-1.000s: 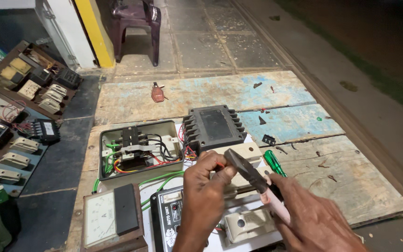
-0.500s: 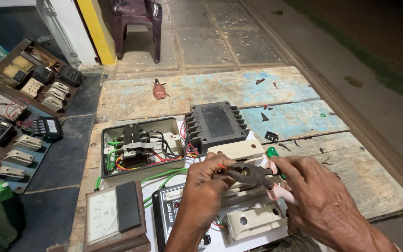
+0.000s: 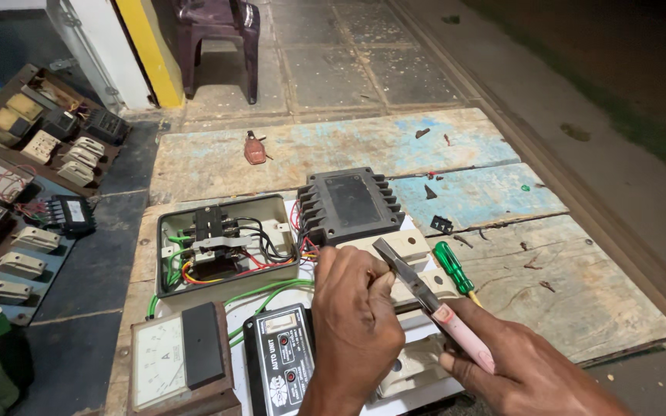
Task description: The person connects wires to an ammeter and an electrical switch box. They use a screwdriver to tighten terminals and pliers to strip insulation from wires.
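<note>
My right hand (image 3: 529, 370) grips pink-handled pliers (image 3: 433, 300); my left hand (image 3: 352, 316) pinches at their tip near the worktop's (image 3: 456, 154) front edge.

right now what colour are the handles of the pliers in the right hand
Pink, in the head view: pliers, right hand.

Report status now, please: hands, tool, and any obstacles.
Right hand grips pink-handled pliers. Left hand pinches at the plier tip. Green screwdriver lies beside.
</note>
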